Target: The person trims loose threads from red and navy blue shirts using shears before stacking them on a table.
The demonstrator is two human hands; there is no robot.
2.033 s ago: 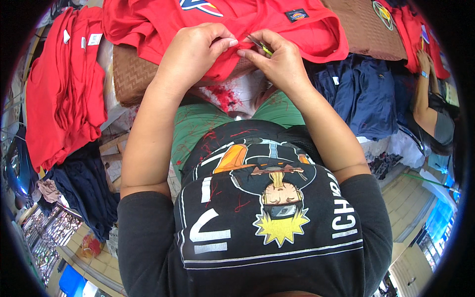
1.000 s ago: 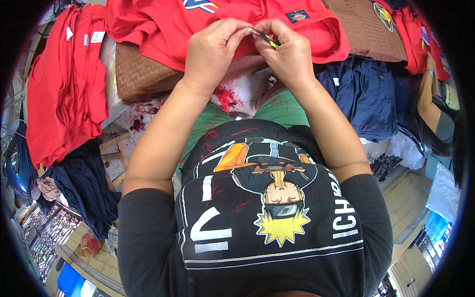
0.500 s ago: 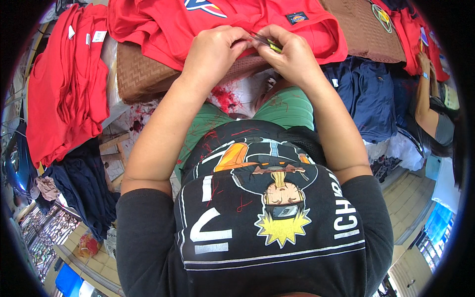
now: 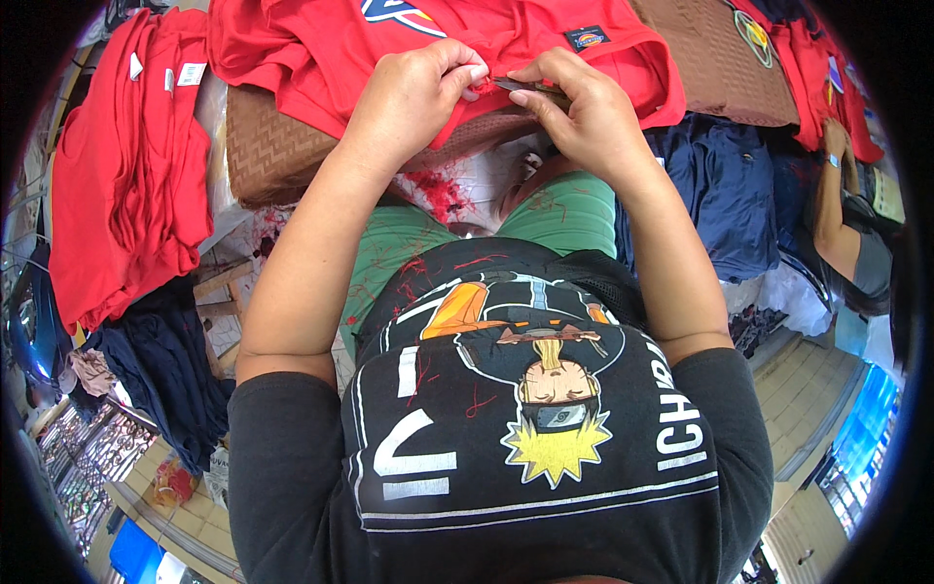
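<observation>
head view, rumpled red cloth (image 4: 491, 37), pointed snips (image 4: 508, 85)

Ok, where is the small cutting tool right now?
Top centre of the head view, the small cutting tool is in the right hand, tip pointing toward the left hand by the red garment.

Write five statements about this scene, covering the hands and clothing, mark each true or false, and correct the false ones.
1. The right hand holds a small bladed tool. True.
2. The trousers are green. True.
3. The left hand rests on the trousers. False: it pinches the edge of the red garment.
4. The draped garments at the picture's upper left are white. False: they are red, with small white tags.
5. Red threads lie on the black shirt. True.
</observation>
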